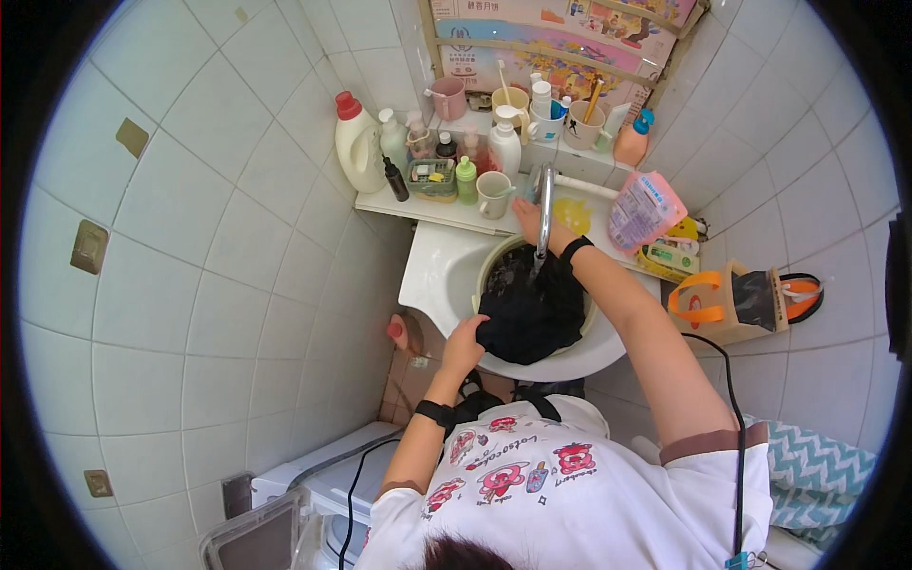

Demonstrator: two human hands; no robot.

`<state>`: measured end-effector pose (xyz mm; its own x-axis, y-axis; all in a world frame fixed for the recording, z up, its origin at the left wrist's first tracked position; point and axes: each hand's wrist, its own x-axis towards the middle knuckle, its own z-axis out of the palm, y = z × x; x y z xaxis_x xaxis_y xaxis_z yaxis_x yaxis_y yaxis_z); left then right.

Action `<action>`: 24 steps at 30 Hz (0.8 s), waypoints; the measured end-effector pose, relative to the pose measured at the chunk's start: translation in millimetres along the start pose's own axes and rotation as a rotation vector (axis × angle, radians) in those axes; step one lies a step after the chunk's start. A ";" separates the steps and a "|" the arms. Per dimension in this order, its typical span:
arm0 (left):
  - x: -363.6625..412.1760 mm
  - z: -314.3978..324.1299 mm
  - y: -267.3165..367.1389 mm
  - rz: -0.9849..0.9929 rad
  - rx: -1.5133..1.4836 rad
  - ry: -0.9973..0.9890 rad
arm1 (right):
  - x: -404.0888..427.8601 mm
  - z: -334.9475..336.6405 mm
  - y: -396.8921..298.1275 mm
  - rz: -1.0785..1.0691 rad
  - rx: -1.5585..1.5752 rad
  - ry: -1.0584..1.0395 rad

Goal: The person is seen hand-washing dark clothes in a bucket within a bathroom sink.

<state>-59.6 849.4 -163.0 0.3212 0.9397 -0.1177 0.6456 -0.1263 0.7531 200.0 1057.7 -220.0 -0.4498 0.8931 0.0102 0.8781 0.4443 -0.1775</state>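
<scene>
A bundle of wet black cloth point(531, 320) fills most of a pale round basin point(479, 285) standing in the white washbasin point(445, 246). Dark water shows at the basin's far side. My left hand point(464, 347) grips the cloth's edge at the near left rim. The curved chrome faucet point(546, 206) hangs over the basin, with a stream running from its spout onto the cloth. My right hand point(531, 221) reaches past the basin, beside the faucet near its base. Its fingers point away from me, and what they touch is unclear.
Along the back shelf stand a white detergent jug point(358, 149), several pump bottles, a white mug point(493, 196) and toothbrush cups. A pink refill pouch point(645, 212) rests at the right, above a yellow basket point(666, 263). A holder with an orange strap point(698, 299) hangs on the right wall.
</scene>
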 end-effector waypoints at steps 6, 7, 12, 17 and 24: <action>6.6 1.6 0.1 0.010 -0.003 -0.003 | 3.4 -4.9 -3.4 0.207 0.381 -0.069; 10.0 3.0 1.3 0.013 0.001 -0.022 | 1.9 -2.6 0.0 0.216 0.292 -0.021; 7.0 -0.8 -5.5 -0.012 0.005 -0.050 | 2.6 -17.5 -20.9 0.068 -0.026 -0.077; 5.6 0.0 -7.4 0.002 -0.016 -0.025 | 0.8 -24.5 -20.8 0.041 -0.077 -0.105; 8.0 1.6 -2.1 0.000 -0.043 -0.008 | 5.5 -7.5 -1.7 0.042 -0.022 -0.151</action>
<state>-57.3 856.7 -166.5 0.3268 0.9371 -0.1230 0.6152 -0.1121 0.7804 197.3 1062.3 -212.2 -0.4309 0.8906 -0.1454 0.8991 0.4101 -0.1528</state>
